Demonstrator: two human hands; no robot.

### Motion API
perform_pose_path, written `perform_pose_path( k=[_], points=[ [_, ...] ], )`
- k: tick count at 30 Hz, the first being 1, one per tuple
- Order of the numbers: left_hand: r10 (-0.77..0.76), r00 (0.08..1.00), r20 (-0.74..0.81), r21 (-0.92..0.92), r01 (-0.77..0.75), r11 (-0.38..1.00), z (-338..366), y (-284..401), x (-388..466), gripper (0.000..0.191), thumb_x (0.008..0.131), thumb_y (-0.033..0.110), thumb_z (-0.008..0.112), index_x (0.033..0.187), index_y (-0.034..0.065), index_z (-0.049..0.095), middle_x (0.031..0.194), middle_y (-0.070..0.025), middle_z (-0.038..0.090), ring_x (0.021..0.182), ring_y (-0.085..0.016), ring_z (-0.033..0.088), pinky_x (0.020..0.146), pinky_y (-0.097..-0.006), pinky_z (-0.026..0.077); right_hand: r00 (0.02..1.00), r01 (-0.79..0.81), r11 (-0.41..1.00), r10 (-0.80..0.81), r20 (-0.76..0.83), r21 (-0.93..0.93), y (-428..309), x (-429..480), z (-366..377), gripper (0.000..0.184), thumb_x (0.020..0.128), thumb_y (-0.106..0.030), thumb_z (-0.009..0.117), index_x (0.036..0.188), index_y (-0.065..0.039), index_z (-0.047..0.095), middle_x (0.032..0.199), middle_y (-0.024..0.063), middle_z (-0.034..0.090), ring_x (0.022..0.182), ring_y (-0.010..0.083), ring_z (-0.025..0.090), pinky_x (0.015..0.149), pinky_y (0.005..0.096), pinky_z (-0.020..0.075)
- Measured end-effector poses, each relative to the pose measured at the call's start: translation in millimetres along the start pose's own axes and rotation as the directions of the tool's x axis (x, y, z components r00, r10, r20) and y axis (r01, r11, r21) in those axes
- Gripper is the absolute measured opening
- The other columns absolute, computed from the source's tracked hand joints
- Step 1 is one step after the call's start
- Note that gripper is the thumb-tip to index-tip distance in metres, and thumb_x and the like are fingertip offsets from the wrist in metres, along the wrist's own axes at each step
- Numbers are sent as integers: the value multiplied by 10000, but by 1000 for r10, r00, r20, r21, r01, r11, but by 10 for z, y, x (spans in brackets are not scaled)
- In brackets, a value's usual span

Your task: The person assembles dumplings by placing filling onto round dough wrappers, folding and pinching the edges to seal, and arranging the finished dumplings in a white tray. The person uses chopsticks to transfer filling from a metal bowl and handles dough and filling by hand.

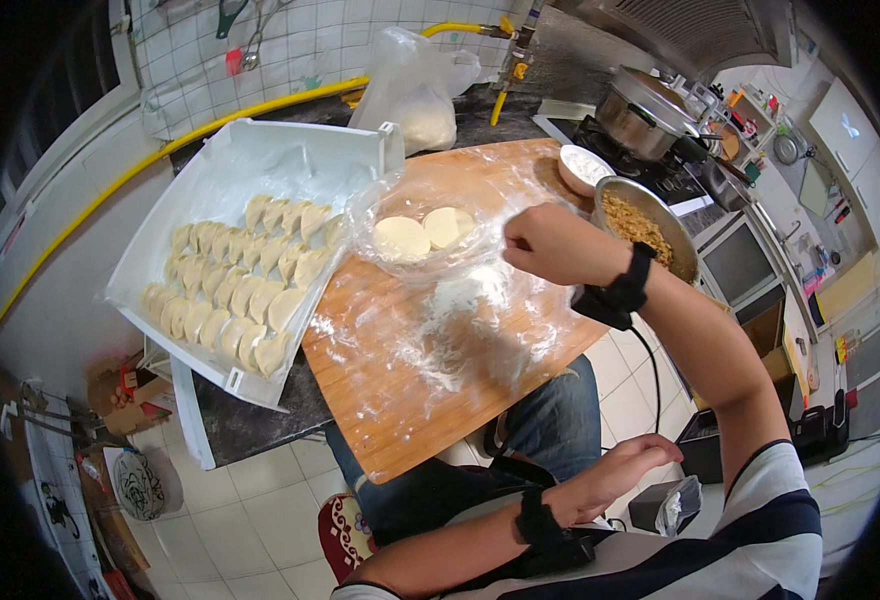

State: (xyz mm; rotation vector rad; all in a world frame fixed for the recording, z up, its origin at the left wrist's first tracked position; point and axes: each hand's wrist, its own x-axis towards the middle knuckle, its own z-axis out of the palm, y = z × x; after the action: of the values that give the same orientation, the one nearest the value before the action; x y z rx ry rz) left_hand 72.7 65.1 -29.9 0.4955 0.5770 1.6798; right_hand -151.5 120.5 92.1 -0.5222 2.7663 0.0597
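My right hand (560, 244) is above the far right part of the floured wooden board (395, 360), its fingers curled in and nothing showing in them. Just left of it, round dough wrappers (402, 238) lie in or under a clear plastic bag (380, 191). Loose flour (470, 300) is heaped and smeared in front of the bag. Over my lap, near my right forearm, is my left hand (616, 472); its fingers point right and are partly hidden. At the left, rows of folded dumplings (237, 289) fill much of a white plastic drawer-like tray (260, 154).
A metal bowl of minced filling (639, 225) and a small white bowl of flour (585, 169) stand at the board's right. Behind are a knotted plastic bag (417, 105) and a steel pot (646, 112) on the gas stove. A black cable (654, 367) hangs from my right wrist strap.
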Motion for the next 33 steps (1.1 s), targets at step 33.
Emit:
perform_pose_path(
  k=[33],
  points=[
    [150, 961, -231, -235, -205, 950, -170, 454, -379, 307, 1075, 92, 403, 1301, -3, 587, 1409, -80, 529, 1448, -179, 373, 1231, -322, 255, 880, 173, 961, -52, -472, 216, -268, 1306, 448, 273, 759, -166, 727, 976, -6, 770, 969, 201, 747, 888, 364, 707, 828, 415, 560]
  ],
)
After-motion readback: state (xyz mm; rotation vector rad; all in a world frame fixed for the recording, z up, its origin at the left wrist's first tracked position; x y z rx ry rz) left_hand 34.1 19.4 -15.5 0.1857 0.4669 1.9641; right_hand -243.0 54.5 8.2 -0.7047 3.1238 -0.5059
